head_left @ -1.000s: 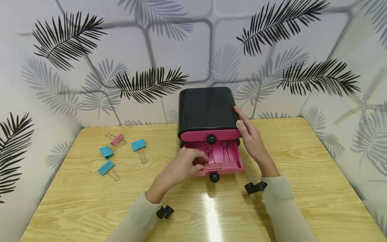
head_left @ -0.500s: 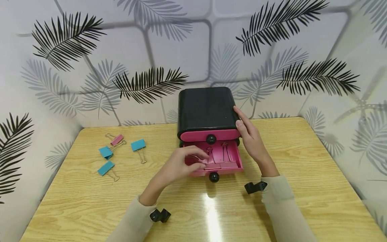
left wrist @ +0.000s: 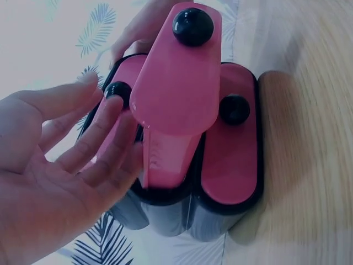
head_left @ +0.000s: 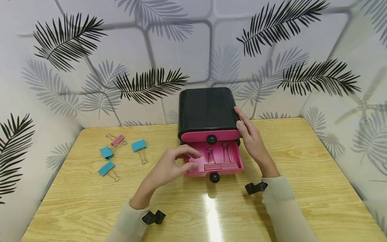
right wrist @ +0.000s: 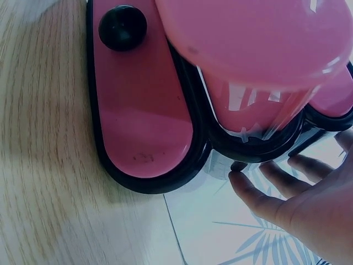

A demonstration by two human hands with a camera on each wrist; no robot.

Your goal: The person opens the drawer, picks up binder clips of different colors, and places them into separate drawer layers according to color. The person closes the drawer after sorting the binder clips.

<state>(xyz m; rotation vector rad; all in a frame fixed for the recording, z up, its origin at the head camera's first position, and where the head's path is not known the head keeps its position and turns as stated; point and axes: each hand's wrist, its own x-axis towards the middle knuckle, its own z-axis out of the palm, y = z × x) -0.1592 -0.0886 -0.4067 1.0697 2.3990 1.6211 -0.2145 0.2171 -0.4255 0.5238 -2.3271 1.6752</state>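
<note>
A black drawer cabinet with pink drawer fronts stands at the back of the table. Its middle drawer is pulled out, and inside lie two pink binder clips side by side, wire handles pointing back. My left hand hovers at the drawer's left end, thumb and fingers spread apart; its palm shows nothing held in the left wrist view. The fingers hide part of that end. My right hand rests along the cabinet's right side, its fingers extended against the casing in the right wrist view.
To the left on the wooden table lie several loose binder clips: a blue clip nearest the cabinet, another blue clip in front, and a blue clip beside a pink clip. A patterned wall stands behind.
My left hand has drawn back leftward from the pink clips in the drawer, its thumb and fingers spreading wider. The right hand, cabinet and table clips have stayed put.
</note>
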